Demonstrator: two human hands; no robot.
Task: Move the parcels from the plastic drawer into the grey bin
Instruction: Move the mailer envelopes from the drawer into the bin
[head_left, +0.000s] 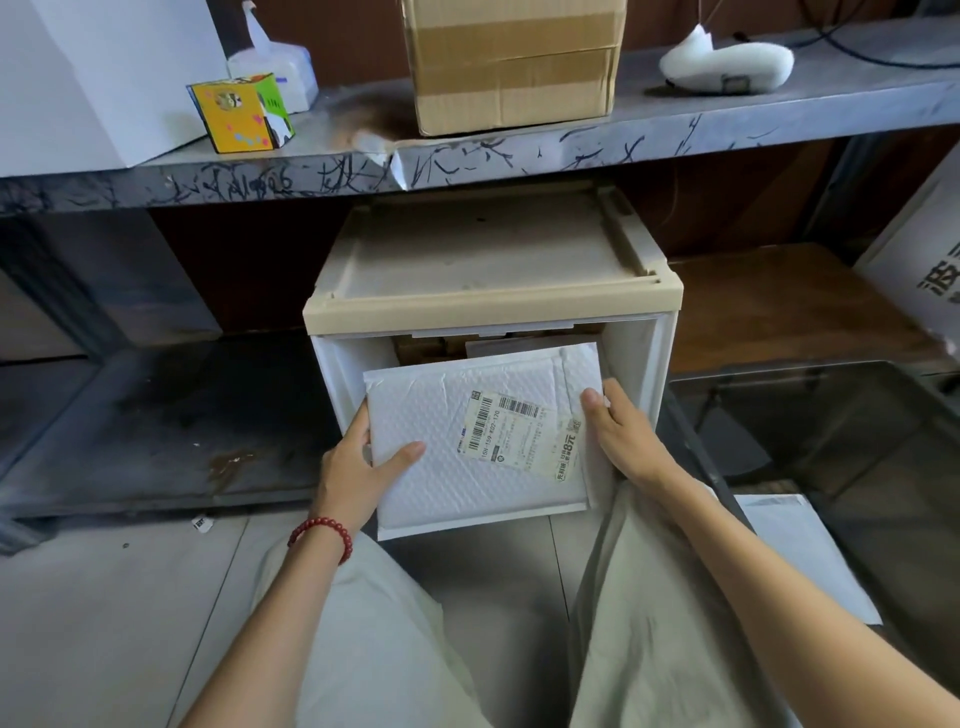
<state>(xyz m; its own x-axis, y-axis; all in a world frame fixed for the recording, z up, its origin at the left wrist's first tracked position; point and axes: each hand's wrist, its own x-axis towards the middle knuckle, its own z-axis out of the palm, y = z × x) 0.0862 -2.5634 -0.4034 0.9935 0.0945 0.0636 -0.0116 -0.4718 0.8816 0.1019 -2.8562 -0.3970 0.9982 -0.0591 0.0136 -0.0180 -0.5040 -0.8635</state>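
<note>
I have the white padded parcel (467, 467) at the mouth of the plastic drawer (660, 374), centre of the frame. It is tilted toward me with its label (519, 436) facing up. The left hand (358, 467) is clamped on the parcel's left edge, thumb on top and fingers tucked under. The right hand (618, 431) has the right edge pinched the same way, so each grip is grasping the parcel.

My main worry is the upper end of the parcel. It sits under the drawer's top frame, close to the other parcels (519, 343) stacked behind. If I lift steeply it may catch on that frame or drag a neighbour out onto the floor.

The padded skin looks slick and soft. With only the edges held, the middle could sag and the parcel could slide out of one grip during the swing.

What I take for the grey bin (831, 370) is at the right of the frame, low and partly cut off. A white envelope (800, 551) appears to lie in it. Moving there means crossing over my right knee, and the left hand would have to reach far across or let go. A one-handed carry is where I judge a drop most likely. I also cannot see the bin's near rim clearly, so I could clip it.
</note>
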